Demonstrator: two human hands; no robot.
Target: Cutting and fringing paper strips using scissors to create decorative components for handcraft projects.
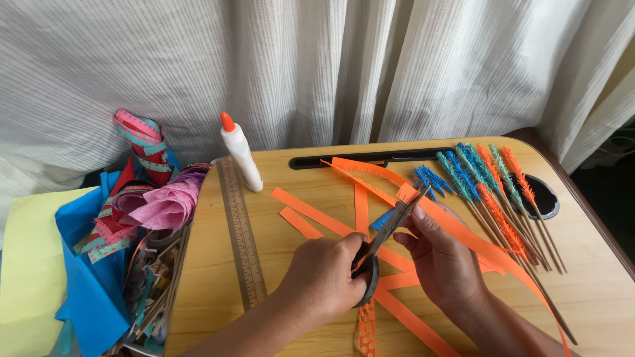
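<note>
A person's two bare hands work over a small wooden table (595, 291) in front of a pale curtain (331, 66). The left hand (321, 277) is closed around the black handles of a pair of scissors (390, 228), whose blades point up and to the right, slightly apart at the tips. The right hand (443, 261) pinches an orange paper strip (463, 231) just beside those tips, fingers clamped on it; the strip's long axis runs from the upper left down to the lower right, crossing the blades at an angle. The right hand is the nearer one to the strip's fringed end. More orange strips lie scattered beneath both hands. To the right rest sticks wrapped in fringed blue, teal and orange paper (493, 185). To the left are a metal ruler (241, 231), a glue bottle (239, 153) and a heap of coloured paper (126, 225).
</note>
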